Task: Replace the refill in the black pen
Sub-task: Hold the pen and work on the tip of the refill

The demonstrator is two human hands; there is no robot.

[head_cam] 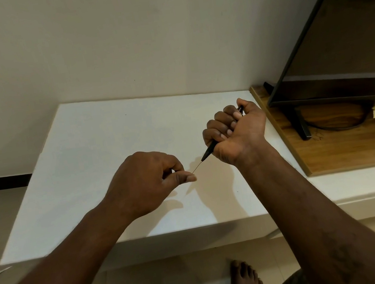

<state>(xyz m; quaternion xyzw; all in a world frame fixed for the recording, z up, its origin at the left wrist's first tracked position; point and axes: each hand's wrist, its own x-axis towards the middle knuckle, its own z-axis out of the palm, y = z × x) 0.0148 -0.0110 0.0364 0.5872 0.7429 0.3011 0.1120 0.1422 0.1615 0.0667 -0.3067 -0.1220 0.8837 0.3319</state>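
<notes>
1. Holds a slim black plastic pen (pixel 209 150) in the right hand (pixel 234 131), above the right part of the flat white table (pixel 99 156). Cone tip aimed down and left, rear end poking out past the knuckles.
2. Pinches a thin dark refill (pixel 197 167) with the left hand (pixel 148 178), above the middle of the table. Stretched straight from the pinch to the pen's tip.
3. Judged as mid-swap: refill partly inside the barrel, partly out through the tip. Cannot tell whether an old one leaving or a new one entering.
4. Left to do, either way: seat a fresh refill fully home and ready the pen for writing.
5. Right grip: clenched tight, all fingers wrapped round the barrel, most of the pen hidden in the fist.
6. Left grip: closed to a fine pinch of thumb and forefinger on the refill's end, other fingers curled under.
7. Just past the table's right edge: a black flat screen (pixel 338 42) standing on a brown wooden board (pixel 356 146).
</notes>
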